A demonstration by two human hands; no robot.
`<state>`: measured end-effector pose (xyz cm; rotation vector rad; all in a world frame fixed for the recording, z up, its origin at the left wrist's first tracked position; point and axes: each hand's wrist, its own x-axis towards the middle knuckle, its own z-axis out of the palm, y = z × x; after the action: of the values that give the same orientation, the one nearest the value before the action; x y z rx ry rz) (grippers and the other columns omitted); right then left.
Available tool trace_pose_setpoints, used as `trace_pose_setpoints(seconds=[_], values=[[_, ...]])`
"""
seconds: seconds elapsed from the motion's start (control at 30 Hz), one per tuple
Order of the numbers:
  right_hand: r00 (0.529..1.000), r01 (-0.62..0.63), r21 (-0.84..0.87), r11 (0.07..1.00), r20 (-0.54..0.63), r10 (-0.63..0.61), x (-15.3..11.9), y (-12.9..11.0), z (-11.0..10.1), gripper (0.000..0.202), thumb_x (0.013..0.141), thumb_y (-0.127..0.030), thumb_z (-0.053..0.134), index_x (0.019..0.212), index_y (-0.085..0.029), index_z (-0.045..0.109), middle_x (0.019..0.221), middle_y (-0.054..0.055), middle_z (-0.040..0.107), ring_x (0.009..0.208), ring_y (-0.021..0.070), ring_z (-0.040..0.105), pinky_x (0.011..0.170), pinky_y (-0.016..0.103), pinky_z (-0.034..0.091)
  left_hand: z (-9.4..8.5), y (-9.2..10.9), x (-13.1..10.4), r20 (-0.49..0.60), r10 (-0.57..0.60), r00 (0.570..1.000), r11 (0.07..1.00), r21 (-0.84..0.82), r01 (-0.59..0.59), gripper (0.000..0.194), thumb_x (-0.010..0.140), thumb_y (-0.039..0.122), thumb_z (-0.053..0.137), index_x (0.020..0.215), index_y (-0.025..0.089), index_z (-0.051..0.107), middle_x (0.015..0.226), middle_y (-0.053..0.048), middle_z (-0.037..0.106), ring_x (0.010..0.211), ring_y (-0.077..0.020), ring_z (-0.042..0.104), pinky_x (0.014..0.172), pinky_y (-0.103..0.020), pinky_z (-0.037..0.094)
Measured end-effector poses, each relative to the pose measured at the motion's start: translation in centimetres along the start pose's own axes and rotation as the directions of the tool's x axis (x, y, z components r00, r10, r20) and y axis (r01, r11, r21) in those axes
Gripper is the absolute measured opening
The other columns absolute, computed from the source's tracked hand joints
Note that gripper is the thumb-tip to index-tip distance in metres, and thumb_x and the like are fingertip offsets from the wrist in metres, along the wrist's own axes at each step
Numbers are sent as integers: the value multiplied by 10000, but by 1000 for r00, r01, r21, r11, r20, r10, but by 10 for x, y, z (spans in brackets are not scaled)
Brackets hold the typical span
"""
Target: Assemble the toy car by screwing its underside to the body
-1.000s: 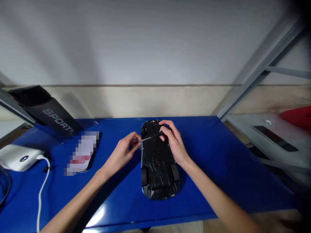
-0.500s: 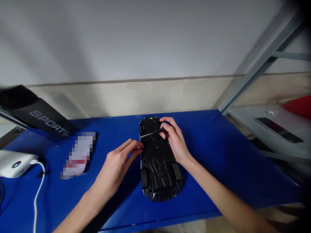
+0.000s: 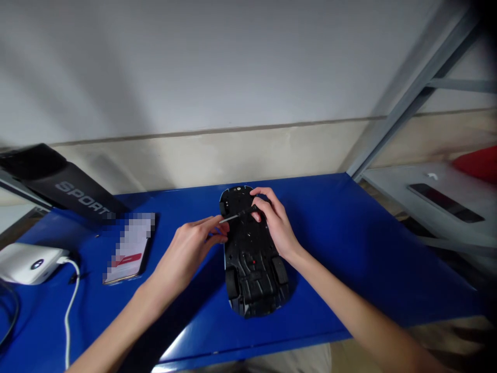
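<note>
Right fingers (image 3: 267, 207) pinching screwdriver (image 3: 245, 212), left fingers (image 3: 209, 224) slightly parted beside toy car (image 3: 252, 254)

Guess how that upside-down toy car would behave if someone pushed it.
The toy car would probably slide rather than roll, since its wheels point upward. It likely keeps its shape, as its underside looks like moulded plastic. Tipping seems unlikely: it lies low and broad on the table.
</note>
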<state>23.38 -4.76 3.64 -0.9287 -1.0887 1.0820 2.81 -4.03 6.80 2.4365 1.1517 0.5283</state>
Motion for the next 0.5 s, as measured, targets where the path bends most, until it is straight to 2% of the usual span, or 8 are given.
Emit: trace_pose_setpoints(seconds=[0.2, 0.37, 0.5], values=[[1000, 3, 21, 1000, -6, -3, 1, 1, 1, 143, 938, -399, 533, 1015, -281, 559, 706, -55, 447, 627, 123, 431, 660, 288, 338, 3, 3, 13, 30, 46, 998, 992, 120, -50, 275, 847, 15, 414, 940, 213, 581, 879, -31, 689, 785, -190, 694, 640, -271, 450], [1000, 6, 69, 998, 0, -6, 1, 1, 1, 142, 937, -393, 535, 1014, -276, 560, 733, -54, 459, 623, 114, 427, 656, 284, 327, 13, -2, 9, -3, 88, 996, 988, 127, -87, 302, 775, -16, 385, 918, 204, 533, 882, -37, 636, 728, -177, 621, 630, -288, 427], [1000, 13, 88, 996, 8, -14, 0, 2, 0, 147, 937, -391, 541, 1019, -271, 558, 715, -58, 462, 624, 114, 418, 654, 282, 311, 17, -5, 9, -9, 107, 994, 990, 96, -105, 347, 735, -27, 360, 943, 206, 512, 916, -50, 616, 766, -181, 608, 648, -296, 434]])
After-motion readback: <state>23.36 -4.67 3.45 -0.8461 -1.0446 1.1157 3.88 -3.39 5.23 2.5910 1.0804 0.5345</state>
